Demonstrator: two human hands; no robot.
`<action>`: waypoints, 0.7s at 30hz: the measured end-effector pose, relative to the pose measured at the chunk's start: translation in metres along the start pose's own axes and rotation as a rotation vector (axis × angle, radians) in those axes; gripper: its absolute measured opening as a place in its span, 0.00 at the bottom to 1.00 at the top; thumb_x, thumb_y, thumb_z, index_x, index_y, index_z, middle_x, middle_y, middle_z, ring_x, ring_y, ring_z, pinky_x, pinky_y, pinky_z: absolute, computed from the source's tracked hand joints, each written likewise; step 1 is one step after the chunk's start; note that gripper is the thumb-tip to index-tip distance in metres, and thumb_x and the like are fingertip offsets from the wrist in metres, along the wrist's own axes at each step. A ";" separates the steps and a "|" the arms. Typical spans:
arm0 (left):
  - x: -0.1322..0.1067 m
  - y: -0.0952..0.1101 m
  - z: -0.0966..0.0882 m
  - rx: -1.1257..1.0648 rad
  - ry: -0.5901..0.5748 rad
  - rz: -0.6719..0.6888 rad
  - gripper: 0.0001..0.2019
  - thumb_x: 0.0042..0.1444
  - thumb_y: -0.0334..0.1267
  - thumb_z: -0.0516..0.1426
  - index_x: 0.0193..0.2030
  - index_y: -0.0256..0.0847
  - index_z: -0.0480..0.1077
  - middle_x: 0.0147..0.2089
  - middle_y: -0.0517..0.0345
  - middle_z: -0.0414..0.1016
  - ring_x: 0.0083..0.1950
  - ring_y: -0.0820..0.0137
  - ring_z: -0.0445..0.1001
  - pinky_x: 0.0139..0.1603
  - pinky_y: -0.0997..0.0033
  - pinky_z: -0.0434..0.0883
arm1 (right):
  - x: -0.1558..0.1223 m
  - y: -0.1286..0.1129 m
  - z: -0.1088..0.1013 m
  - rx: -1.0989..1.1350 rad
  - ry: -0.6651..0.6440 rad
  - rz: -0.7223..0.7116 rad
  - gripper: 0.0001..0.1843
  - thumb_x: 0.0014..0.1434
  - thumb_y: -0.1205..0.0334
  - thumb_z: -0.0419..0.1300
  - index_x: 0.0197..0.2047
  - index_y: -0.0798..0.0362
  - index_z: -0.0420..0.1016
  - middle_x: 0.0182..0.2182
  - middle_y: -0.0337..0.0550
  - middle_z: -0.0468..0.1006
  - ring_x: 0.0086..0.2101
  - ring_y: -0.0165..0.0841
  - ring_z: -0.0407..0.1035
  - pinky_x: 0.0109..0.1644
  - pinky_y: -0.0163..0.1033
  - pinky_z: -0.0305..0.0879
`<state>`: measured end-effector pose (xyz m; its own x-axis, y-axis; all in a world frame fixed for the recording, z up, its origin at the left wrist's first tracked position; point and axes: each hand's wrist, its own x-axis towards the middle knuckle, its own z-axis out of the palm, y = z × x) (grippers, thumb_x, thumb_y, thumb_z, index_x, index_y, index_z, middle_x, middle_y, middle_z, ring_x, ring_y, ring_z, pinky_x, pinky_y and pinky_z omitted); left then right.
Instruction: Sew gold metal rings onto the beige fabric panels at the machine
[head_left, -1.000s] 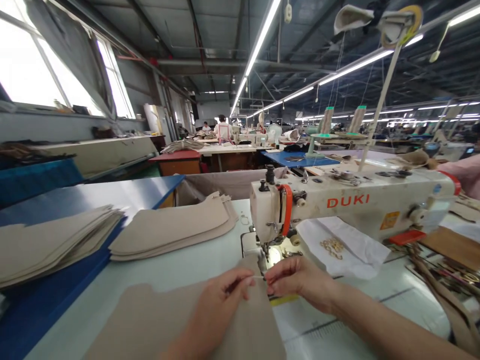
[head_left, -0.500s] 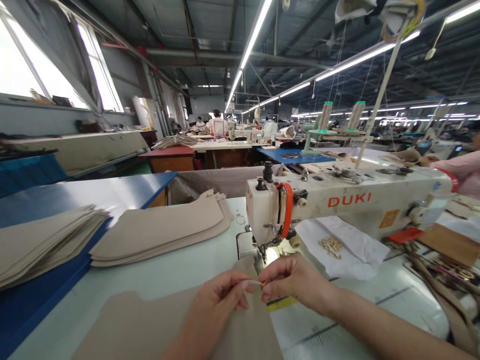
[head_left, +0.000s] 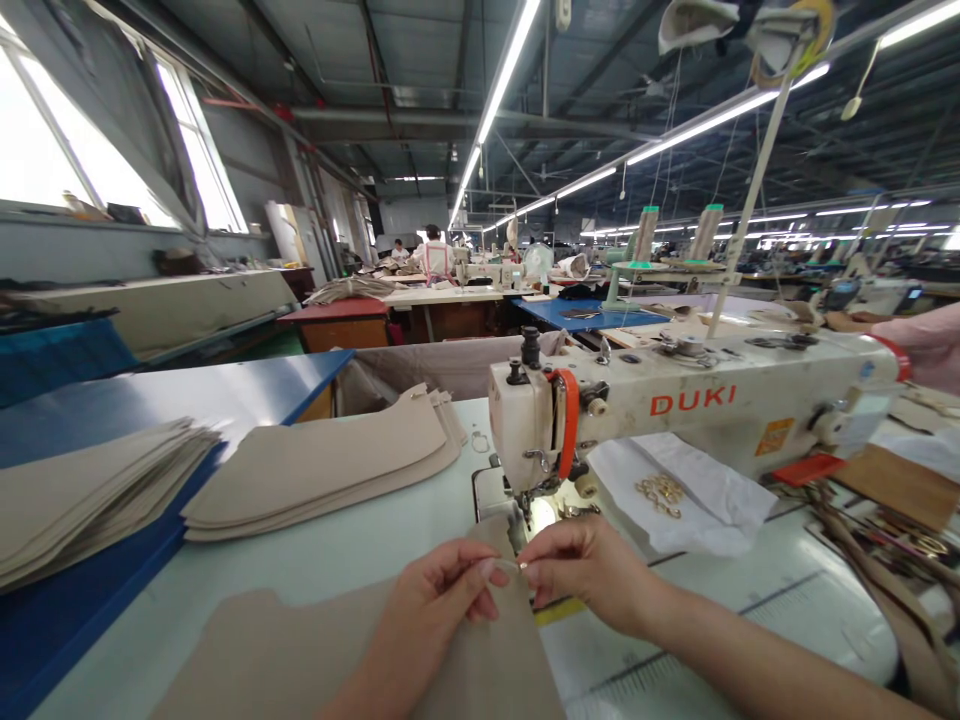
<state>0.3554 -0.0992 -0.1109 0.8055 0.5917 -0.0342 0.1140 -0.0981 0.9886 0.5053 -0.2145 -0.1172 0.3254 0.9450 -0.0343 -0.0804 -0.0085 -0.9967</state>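
Just in front of the sewing machine (head_left: 540, 430), both hands meet over a beige fabric piece (head_left: 499, 650). My left hand (head_left: 442, 610) pinches a thin pale strip (head_left: 508, 565) between thumb and forefinger; the strip bows toward the other hand. At its far end my right hand (head_left: 585, 575) pinches a small gold-coloured metal piece (head_left: 523, 568), mostly covered by the fingertips. The fabric piece reaches up to the machine's needle area. Several gold clasps (head_left: 660, 492) lie on a white sheet (head_left: 705, 510) right of my right hand.
A stack of beige cut pieces (head_left: 322, 460) lies left of the machine, and another stack (head_left: 97, 480) sits on the blue table (head_left: 285, 375). Straps and tools (head_left: 915, 540) crowd the far right. A co-worker's pink sleeve (head_left: 930, 335) shows behind the machine.
The hands stay nearly in place, still pinching. The strip between them now bows upward, and less of the gold piece shows. The view has shifted slightly.
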 end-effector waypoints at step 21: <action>0.003 -0.003 -0.003 -0.275 -0.101 -0.170 0.17 0.42 0.49 0.64 0.31 0.36 0.70 0.25 0.59 0.76 0.21 0.75 0.71 0.23 0.76 0.64 | 0.009 0.002 0.004 0.076 -0.015 -0.046 0.18 0.39 0.52 0.71 0.30 0.54 0.77 0.24 0.37 0.75 0.26 0.29 0.69 0.34 0.36 0.65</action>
<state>0.3563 -0.0947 -0.1133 0.8434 0.4976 -0.2028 0.1016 0.2230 0.9695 0.5048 -0.2047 -0.1194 0.3161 0.9486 0.0134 -0.1367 0.0595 -0.9888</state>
